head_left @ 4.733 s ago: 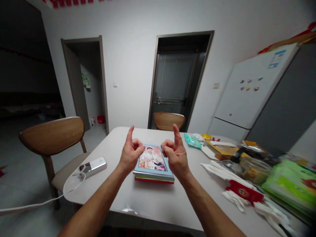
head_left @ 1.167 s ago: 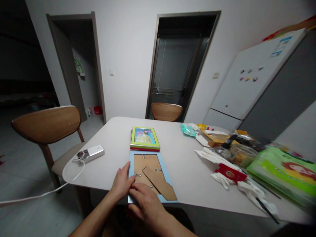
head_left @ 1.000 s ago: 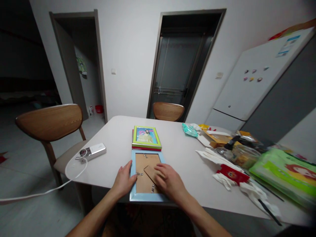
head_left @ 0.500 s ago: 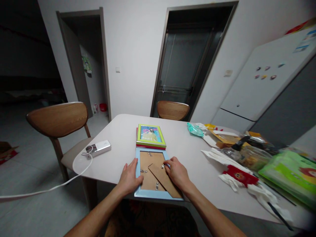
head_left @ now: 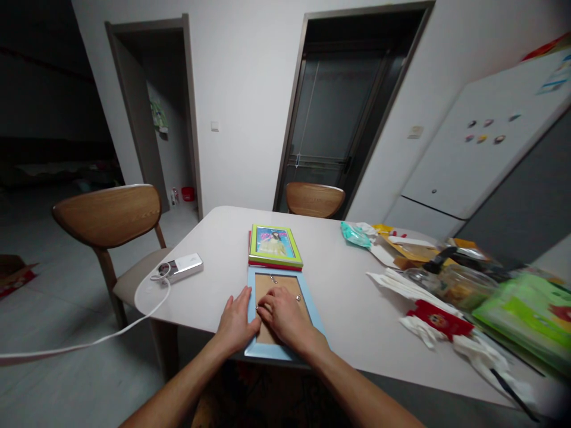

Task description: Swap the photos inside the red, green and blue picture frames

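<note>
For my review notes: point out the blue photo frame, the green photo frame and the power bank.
blue photo frame (head_left: 317, 314), head view, right border.
green photo frame (head_left: 275, 244), head view, picture middle.
power bank (head_left: 187, 264), head view, top face.

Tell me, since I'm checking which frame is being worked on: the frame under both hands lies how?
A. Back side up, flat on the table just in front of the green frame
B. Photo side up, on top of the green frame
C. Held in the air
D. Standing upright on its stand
A: the blue frame shows its brown backing board, lying flat on the table in front of the green frame, with the left hand and right hand resting on it.
</note>
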### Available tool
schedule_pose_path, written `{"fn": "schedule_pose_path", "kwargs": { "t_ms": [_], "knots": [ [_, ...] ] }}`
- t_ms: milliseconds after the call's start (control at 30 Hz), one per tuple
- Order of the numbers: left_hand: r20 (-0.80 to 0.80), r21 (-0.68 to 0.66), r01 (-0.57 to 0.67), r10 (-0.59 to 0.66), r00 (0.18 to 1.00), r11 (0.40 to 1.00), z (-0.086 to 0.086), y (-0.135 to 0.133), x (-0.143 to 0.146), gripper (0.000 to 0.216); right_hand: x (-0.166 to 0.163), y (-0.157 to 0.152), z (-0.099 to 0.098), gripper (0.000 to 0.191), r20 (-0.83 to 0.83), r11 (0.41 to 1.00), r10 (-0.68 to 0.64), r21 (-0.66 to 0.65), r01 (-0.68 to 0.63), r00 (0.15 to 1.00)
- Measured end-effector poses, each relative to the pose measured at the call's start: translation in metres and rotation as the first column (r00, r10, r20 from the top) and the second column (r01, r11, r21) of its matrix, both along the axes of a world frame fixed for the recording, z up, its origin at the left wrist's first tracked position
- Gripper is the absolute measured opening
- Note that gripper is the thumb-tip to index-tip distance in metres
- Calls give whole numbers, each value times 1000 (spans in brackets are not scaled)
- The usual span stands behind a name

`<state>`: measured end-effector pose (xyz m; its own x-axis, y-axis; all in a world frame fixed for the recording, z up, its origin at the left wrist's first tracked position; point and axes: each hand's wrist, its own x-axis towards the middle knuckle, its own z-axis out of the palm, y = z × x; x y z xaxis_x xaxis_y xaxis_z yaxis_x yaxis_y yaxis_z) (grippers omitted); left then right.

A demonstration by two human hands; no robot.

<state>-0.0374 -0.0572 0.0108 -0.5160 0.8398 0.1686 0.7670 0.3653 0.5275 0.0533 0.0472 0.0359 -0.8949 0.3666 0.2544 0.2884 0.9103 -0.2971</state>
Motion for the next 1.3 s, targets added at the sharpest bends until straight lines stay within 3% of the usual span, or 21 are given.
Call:
{"fn": "schedule_pose_path", "kwargs": {
  "t_ms": [300,400,533,667,767,900,1100,1300],
  "knots": [
    [-18,12,-5,5,1000,1000,-1,-1,2,60,-9,1,-6,18,10,996,-82,27,82,997],
    [-16,8,-6,7,1000,1000,-1,-1,2,62,-8,8,-5,17,-17,997,-67,-49,66,998],
    [2,0,-8,8,1000,1000,1,-2,1,63,16,27,11,20,-72,960,94,-258,-110,993],
    [15,-1,-4,4,1000,1000,3,-2,0,62,51,32,26,21,30,887,322,-358,-291,946],
    [14,0,-6,6,1000,1000,2,-2,0,62,59,23,23,18,65,885,358,-343,-316,932],
    [18,-8,-18,19,1000,1000,0,-2,0,62,51,15,14,11,39,922,286,-285,-264,957],
    [30,1,-4,4,1000,1000,0,-3,-1,64,54,20,24,23,82,870,400,-346,-351,913],
    [40,1,-2,2,999,1000,2,-4,0,63,52,16,19,10,2,899,329,-307,-313,944]
  ]
}}
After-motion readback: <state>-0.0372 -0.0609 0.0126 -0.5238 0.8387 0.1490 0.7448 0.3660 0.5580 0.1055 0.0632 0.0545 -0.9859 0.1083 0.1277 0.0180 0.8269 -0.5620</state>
